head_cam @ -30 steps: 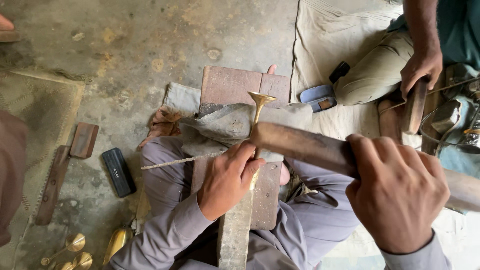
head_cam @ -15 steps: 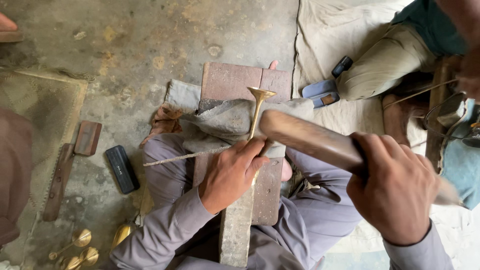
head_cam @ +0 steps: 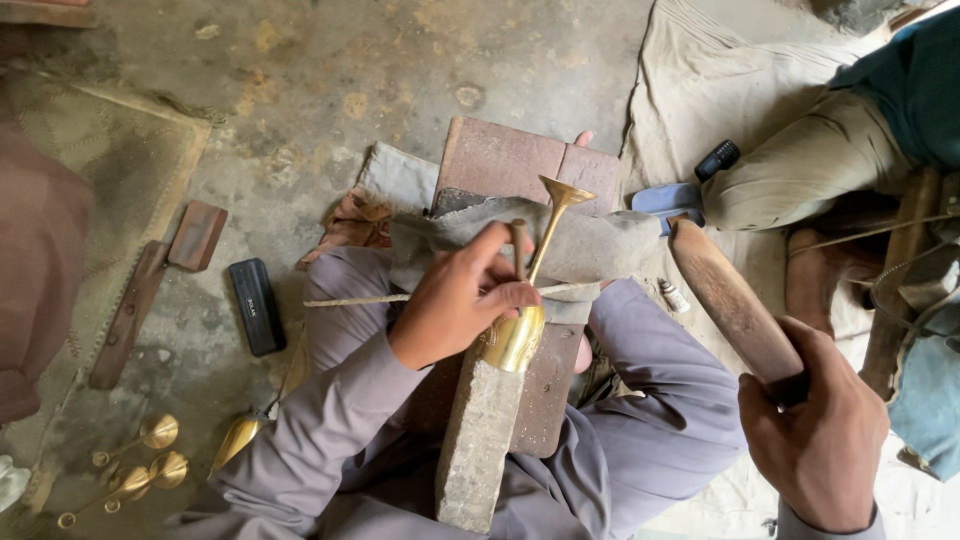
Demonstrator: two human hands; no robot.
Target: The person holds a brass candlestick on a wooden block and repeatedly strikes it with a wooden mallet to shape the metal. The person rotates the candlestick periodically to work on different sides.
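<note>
1. The concrete floor [head_cam: 330, 80] carried everything; a pale cloth [head_cam: 700, 90] covered its upper right part, and a woven mat [head_cam: 120, 160] lay along its left edge.
2. A second person [head_cam: 800, 180] sat at the upper right corner of the floor, on the cloth.
3. A brick [head_cam: 500, 160] lay flat near the middle of the floor, with a grey rag [head_cam: 600, 245] draped over its near edge.
4. A stone bar [head_cam: 478, 450] ran from the person's lap up toward the brick.
5. The wooden mallet [head_cam: 725, 300] was raised to the right of the brick, clear of the work. The right hand [head_cam: 820, 440] gripped its handle, fingers wrapped tight and pressed together.
6. The left hand [head_cam: 460, 300] held the brass goblet [head_cam: 525, 320] on the top end of the stone bar: fingers curled over the cup, thumb pressed against it. The goblet lay tilted, its flared foot pointing up over the rag.
7. A thin stick [head_cam: 350, 299] lay crosswise under the left hand.
8. A black case [head_cam: 256, 305] lay on the floor left of the lap.
9. Several small brass pieces [head_cam: 150, 455] lay at the floor's lower left corner.
</note>
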